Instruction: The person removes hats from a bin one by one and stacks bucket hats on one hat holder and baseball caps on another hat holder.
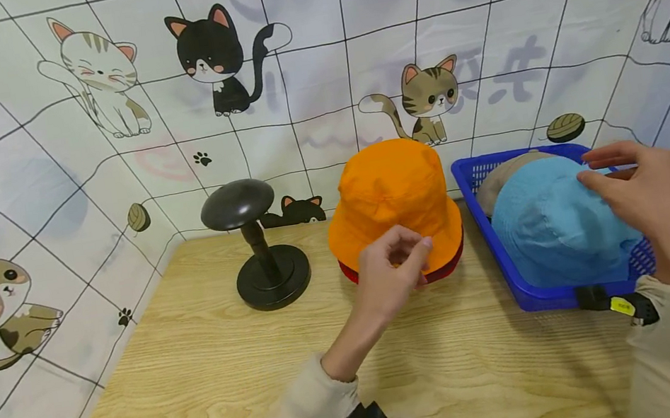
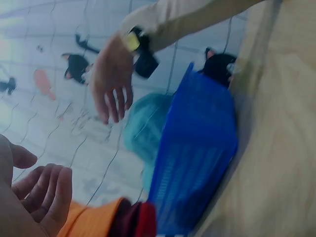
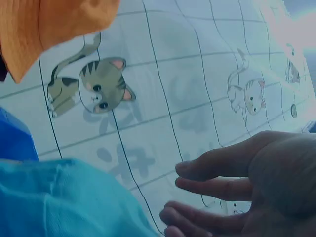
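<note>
An orange bucket hat [image 1: 392,186] sits over a red one [image 1: 446,270], whose brim shows below it, on the table. My left hand [image 1: 389,265] is in front of the orange brim, its fingers loosely bent and holding nothing. In the blue basket [image 1: 515,283] lies a light blue bucket hat [image 1: 558,220], with a beige hat [image 1: 513,173] partly hidden behind it. Over the right side of the light blue hat hovers my right hand [image 1: 654,193]. Its fingers [image 3: 212,168] are apart from the hat in the right wrist view, with nothing between them.
A black hat stand [image 1: 260,248] with a domed top and round base stands at the back left of the wooden table [image 1: 203,370]. Behind and beside the table hangs a white gridded cloth [image 1: 324,89] printed with cats.
</note>
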`<state>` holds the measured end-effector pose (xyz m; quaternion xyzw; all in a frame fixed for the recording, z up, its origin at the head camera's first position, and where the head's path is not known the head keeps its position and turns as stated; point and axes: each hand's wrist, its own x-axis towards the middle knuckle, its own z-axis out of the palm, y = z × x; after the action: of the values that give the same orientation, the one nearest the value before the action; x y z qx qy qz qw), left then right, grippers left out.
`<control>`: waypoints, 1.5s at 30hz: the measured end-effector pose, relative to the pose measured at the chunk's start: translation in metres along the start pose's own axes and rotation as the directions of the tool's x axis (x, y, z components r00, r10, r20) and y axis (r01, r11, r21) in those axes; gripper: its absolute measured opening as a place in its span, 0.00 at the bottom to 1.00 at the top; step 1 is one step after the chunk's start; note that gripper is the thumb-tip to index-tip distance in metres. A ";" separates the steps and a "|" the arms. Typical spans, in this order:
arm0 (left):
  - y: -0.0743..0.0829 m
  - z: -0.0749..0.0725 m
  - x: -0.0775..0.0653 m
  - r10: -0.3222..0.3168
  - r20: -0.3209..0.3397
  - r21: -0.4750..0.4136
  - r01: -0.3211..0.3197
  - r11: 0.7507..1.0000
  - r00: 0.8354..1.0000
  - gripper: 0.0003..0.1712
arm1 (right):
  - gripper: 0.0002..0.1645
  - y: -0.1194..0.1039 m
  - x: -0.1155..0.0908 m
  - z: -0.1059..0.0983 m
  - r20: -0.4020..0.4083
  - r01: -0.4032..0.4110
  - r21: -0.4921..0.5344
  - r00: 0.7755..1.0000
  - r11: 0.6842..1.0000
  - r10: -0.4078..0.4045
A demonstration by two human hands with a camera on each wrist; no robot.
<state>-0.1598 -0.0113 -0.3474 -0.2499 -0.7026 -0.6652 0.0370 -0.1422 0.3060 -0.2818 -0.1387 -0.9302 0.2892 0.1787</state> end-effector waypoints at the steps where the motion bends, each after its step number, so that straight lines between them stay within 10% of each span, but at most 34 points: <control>1: 0.000 0.007 -0.002 -0.016 0.030 -0.004 0.016 1.000 0.999 0.10 | 0.33 0.003 0.000 -0.001 0.002 -0.012 -0.023 1.000 1.000 0.012; 8: -0.009 0.051 -0.013 -0.149 0.180 0.112 0.130 0.985 0.972 0.08 | 0.41 0.032 0.008 -0.007 0.092 -0.048 -0.124 0.994 0.991 0.060; 17: -0.032 0.096 -0.006 -0.334 0.173 0.222 0.294 0.930 0.926 0.29 | 0.37 0.044 0.012 -0.007 0.107 -0.137 -0.157 0.982 0.978 0.155; 27: -0.044 0.123 0.010 -0.429 -0.018 -0.053 0.428 0.902 0.903 0.36 | 0.28 0.047 0.017 0.003 0.027 -0.128 -0.037 0.991 0.991 0.129; 37: -0.046 0.125 0.014 -0.491 -0.013 -0.297 0.465 0.834 0.871 0.37 | 0.29 0.035 0.017 0.006 -0.086 -0.229 0.144 0.966 0.963 0.242; 45: -0.044 0.124 0.013 -0.496 0.008 -0.306 0.474 0.826 0.868 0.37 | 0.04 0.020 0.015 0.007 -0.324 -0.164 0.350 0.903 0.922 0.283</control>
<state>-0.1539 0.1110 -0.3964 -0.0417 -0.6329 -0.7592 -0.1459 -0.1556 0.3243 -0.2951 -0.2672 -0.7994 0.4210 0.3351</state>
